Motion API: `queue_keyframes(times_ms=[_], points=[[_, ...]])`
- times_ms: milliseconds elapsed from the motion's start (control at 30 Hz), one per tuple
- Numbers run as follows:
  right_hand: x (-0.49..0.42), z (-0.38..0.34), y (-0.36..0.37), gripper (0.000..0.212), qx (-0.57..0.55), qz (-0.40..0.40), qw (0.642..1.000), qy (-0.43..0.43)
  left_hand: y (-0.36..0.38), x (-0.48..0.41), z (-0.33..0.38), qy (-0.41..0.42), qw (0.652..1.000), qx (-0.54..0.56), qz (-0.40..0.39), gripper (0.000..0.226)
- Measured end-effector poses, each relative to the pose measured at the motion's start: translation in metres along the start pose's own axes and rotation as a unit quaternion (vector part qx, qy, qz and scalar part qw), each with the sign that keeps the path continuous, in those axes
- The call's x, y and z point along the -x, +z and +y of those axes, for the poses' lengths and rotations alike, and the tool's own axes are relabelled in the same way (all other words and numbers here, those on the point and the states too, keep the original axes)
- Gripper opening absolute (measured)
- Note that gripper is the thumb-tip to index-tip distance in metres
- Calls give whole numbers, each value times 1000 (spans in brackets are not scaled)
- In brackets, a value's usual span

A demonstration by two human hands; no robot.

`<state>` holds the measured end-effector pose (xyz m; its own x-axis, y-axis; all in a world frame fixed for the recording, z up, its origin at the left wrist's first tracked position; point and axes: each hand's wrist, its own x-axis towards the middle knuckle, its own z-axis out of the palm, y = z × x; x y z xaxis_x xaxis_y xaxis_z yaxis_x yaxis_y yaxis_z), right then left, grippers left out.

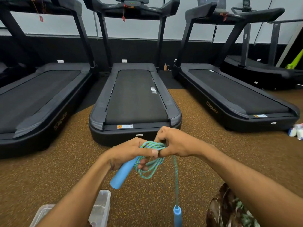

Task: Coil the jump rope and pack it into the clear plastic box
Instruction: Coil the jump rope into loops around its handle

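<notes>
The jump rope (151,167) is a blue-green braided cord with blue foam handles. My left hand (131,151) grips several coiled loops together with one blue handle (122,174), which points down and left. My right hand (176,142) pinches the cord at the top of the coil, touching my left thumb. A single strand hangs from there down to the second blue handle (177,215), dangling at the bottom edge. The clear plastic box (104,203) sits on the floor at lower left, partly hidden by my left forearm.
Three black treadmills stand side by side ahead; the middle treadmill (136,99) ends just beyond my hands. The floor (49,169) is brown speckled rubber. A camouflage-patterned knee (229,208) shows at lower right. White packets (296,131) lie at the far right.
</notes>
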<state>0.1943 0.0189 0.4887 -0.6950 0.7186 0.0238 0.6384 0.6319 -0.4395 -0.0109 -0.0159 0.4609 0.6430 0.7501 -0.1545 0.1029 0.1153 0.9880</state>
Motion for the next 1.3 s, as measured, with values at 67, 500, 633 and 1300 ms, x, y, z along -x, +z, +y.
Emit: queue_keyframes(times_ms=[67,500,633,1300], points=[[0,4,3,16,-27,19,999,21,-2,2,-1,-4,1000,-22,-11,15],[4,24,21,12,-314,-45,946,62,-6,5,-3,-35,998,-39,-26,7],[3,30,23,11,-350,-56,932,78,-3,4,-1,-51,998,-17,-35,5],[32,75,27,26,-332,-37,936,109,-25,8,-9,4,979,204,-14,27]])
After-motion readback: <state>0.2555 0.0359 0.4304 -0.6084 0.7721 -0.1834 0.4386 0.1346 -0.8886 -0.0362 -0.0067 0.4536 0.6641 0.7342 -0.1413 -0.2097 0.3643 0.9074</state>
